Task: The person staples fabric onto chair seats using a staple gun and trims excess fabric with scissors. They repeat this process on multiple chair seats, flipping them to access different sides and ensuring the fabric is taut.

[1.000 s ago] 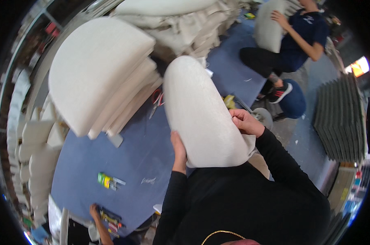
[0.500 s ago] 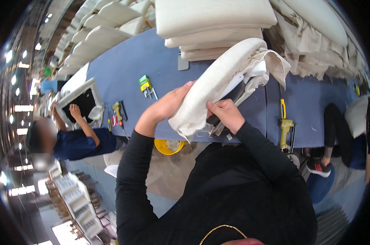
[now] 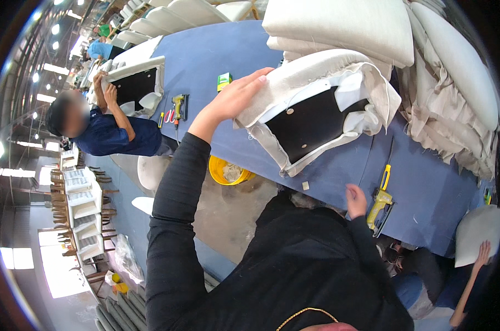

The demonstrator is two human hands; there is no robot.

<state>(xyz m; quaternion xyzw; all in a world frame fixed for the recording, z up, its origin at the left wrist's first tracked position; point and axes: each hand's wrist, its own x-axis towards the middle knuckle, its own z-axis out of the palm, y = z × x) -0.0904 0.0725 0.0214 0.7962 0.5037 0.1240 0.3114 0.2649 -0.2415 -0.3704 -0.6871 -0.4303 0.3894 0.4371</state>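
Note:
A padded chair seat (image 3: 316,58) in off-white fabric is tilted up on the blue table, its black underside (image 3: 302,124) facing me. Loose fabric edges and white lining fold around the underside's rim. My left hand (image 3: 236,98) grips the seat's upper left edge, fingers laid over the fabric. At the table's front edge, away from the seat, my right hand (image 3: 356,202) holds nothing that I can see; its fingers are loosely bent and partly hidden. Close to its right lies a yellow-green staple gun (image 3: 380,208) with a hose attached by a yellow connector (image 3: 385,176).
Stacked off-white cushions (image 3: 338,27) stand behind the seat, with draped fabric (image 3: 443,105) at right. A green box (image 3: 224,81) and another staple gun (image 3: 178,107) lie leftward. A yellow bucket (image 3: 219,175) stands below the table. One co-worker (image 3: 109,132) works at left; another's hand (image 3: 483,252) shows at right.
The seat has turned so its black underside faces me. My right hand has let go of it and moved down and right toward the table edge. My left hand still grips it.

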